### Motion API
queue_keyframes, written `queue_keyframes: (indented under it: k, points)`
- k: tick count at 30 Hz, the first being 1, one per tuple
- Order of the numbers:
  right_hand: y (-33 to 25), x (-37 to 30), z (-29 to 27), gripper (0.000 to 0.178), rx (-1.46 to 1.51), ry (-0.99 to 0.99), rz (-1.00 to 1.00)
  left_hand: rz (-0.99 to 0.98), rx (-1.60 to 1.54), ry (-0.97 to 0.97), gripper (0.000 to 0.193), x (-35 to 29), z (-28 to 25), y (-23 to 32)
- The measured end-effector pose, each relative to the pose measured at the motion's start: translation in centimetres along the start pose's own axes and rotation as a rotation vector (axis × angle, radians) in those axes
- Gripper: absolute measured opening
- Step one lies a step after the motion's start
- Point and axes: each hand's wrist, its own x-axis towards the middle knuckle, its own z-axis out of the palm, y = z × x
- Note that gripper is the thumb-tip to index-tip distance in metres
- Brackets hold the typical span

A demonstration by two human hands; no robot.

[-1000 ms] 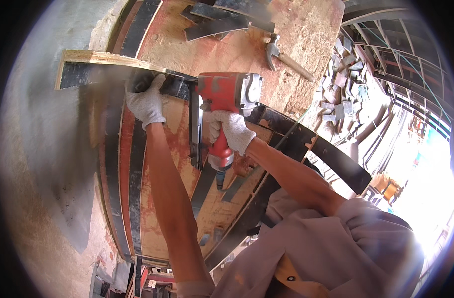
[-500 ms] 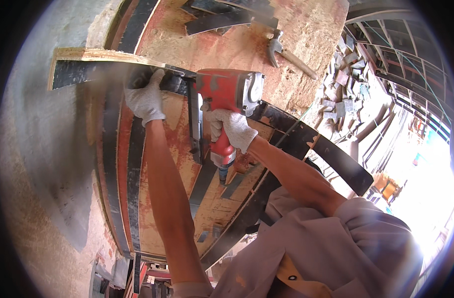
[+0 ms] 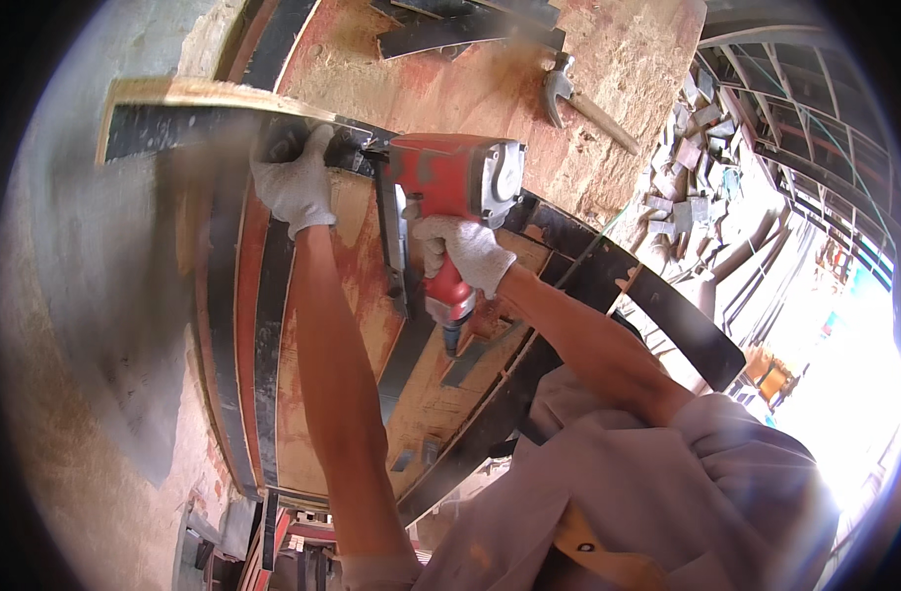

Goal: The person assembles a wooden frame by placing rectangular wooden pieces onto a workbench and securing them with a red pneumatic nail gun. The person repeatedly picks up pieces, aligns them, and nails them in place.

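Note:
In a white glove, my right hand point(image 3: 467, 254) is wrapped round the handle of a red pneumatic nail gun point(image 3: 438, 169). The gun's nose end meets the right end of a long plywood strip point(image 3: 194, 116), which has a dark face and a pale layered edge. My left hand point(image 3: 300, 189), gloved as well, is closed on this strip left of the gun, its thumb up against the edge and its other fingers partly hidden. From the gun's grip hangs a hose fitting point(image 3: 452, 338). Beneath both arms lies a wooden panel point(image 3: 317, 394) bordered by dark strips.
A claw hammer point(image 3: 590, 108) lies on the far wooden sheet point(image 3: 490, 89), near dark plywood offcuts point(image 3: 460, 37). A grey wall point(image 3: 96, 325) stands close on the left. Several scrap blocks point(image 3: 692, 197) are heaped at the right. A loose dark offcut point(image 3: 475, 355) lies on the near panel.
The far sheet, hammer and offcuts sit slightly further right in view, and the strip's left part slightly higher. Both hands keep their hold, with the gun still at the strip.

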Motion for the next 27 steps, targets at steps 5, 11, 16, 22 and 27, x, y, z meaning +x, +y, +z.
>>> queue_keyframes:
  k: [5, 11, 16, 22, 27]
  points:
    - [-0.1, -1.6, -1.1, 0.037, 0.061, -0.029, -0.005, -0.047, 0.074, -0.07, 0.058, -0.9, -1.0, 3.0]
    - [0.4, -1.4, 0.2, 0.039, -0.008, -0.197, -0.152, 0.258, -0.169, -0.144, 0.078, 0.7, -5.7, 10.8]
    - [0.6, 0.7, 3.1, 0.037, -0.004, -0.346, -0.219, 0.328, -0.312, -0.199, 0.062, 3.6, -6.7, 16.2]
    - [2.4, 3.3, 4.0, 0.035, -0.061, -0.369, -0.371, 0.423, -0.519, -0.313, 0.06, 3.6, -5.4, 17.8]
    - [2.5, 4.0, 4.4, 0.035, -0.116, -0.506, -0.49, 0.505, -0.507, -0.266, 0.049, 3.7, -5.1, 17.4]
